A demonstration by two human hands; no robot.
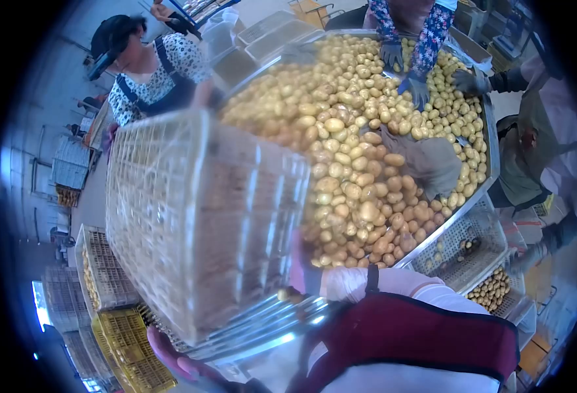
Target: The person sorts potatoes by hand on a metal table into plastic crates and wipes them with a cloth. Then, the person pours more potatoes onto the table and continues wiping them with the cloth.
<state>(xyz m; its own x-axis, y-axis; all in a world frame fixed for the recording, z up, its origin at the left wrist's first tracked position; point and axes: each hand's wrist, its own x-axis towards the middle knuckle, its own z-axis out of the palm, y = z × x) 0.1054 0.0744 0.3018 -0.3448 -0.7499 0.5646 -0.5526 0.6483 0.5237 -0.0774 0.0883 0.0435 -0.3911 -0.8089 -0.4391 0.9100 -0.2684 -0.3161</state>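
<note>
A large white plastic crate, blurred by motion, is tilted beside a heap of potatoes in a metal-edged bin. My right hand, in a pink glove, is closed at the crate's right side. My left hand, also gloved in pink, is at its lower corner, fingers curled and partly blurred. Across the crate, a person in a dark apron is at its far end, with a purple-gloved hand on its edge. A few potatoes lie on the metal slats below.
Co-workers' gloved hands are among the potatoes at the top right. A crate with some potatoes stands at the right of the bin. Yellow crates and white crates are stacked at the lower left. More empty crates stand behind the bin.
</note>
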